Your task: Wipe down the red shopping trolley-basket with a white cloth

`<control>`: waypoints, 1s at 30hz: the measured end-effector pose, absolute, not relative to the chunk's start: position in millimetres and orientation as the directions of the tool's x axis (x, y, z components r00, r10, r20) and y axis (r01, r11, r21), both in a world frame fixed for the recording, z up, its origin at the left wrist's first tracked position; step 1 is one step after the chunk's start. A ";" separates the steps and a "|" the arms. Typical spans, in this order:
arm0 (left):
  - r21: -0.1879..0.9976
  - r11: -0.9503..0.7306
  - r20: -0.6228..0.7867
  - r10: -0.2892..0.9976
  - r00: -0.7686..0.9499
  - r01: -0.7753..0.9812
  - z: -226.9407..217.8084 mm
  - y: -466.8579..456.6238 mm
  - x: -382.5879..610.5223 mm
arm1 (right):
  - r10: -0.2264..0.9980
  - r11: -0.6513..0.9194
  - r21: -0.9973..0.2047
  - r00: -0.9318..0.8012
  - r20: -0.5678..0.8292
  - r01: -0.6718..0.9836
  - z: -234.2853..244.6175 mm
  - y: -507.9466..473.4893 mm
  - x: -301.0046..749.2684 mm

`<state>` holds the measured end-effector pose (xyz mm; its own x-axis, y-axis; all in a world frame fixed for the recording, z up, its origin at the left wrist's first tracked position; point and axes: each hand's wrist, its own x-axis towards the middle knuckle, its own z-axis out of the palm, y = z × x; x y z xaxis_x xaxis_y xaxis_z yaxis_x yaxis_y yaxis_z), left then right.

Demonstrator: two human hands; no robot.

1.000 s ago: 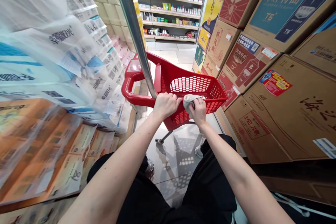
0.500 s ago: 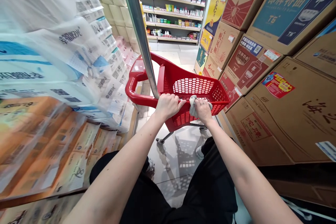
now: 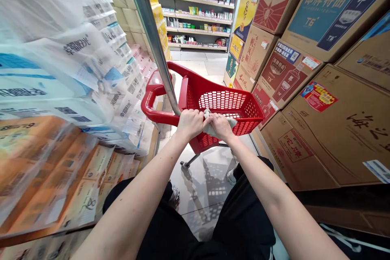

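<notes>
A red shopping cart (image 3: 227, 85) with a perforated basket stands in front of me, turned sideways. My left hand (image 3: 191, 122) is closed over the near rim of the basket, just right of the foot of a metal pole (image 3: 157, 48). Close beside it, nearly touching the left thumb, my right hand (image 3: 222, 125) presses a pale grey cloth (image 3: 209, 128) against the same rim. Part of the cloth sticks out on both sides of the right hand; the rest is hidden under the fingers.
Wrapped tissue packs (image 3: 70, 53) are piled along the left, above orange packs (image 3: 45, 158). Stacked cardboard boxes (image 3: 329, 130) wall the right side. Shelves of small bottles and boxes (image 3: 198, 12) stand at the back. Tiled floor (image 3: 210, 178) lies under the cart.
My right hand has slid the cloth leftward along the rim, up to my left hand. The left hand keeps its hold on the cart. The whole view has shifted slightly.
</notes>
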<state>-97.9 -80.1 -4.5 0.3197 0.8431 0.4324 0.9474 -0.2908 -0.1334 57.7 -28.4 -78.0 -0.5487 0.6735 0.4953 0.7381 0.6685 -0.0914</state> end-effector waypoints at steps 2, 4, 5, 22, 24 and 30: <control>-0.137 -0.313 0.435 0.834 0.341 0.940 -3.6 -81.6 -99.3 | 0.675 0.676 -0.098 -0.560 0.481 0.730 -76.5 -24.6 59.8; -0.164 -0.356 0.442 0.807 0.391 0.920 -2.2 -83.3 -101.2 | 0.683 0.671 -0.087 -0.569 0.457 0.736 -75.3 -21.3 62.7; -0.184 -0.391 0.444 0.786 0.431 0.902 -1.1 -84.2 -102.6 | 0.690 0.665 -0.079 -0.571 0.444 0.743 -74.6 -20.2 63.8; -0.083 -0.459 0.756 0.549 0.356 0.885 22.4 -107.9 -186.9 | 0.770 0.593 -0.174 -0.490 0.409 0.786 -62.5 -28.1 65.7; 0.100 -0.347 0.785 0.603 0.141 0.933 25.9 -105.2 -194.9 | 0.775 0.586 -0.171 -0.486 0.404 0.792 -63.1 -27.8 67.2; 0.116 -0.201 0.521 0.846 0.113 0.973 33.8 -102.5 -196.8 | 0.736 0.602 -0.092 -0.505 0.451 0.793 -67.8 -31.4 71.1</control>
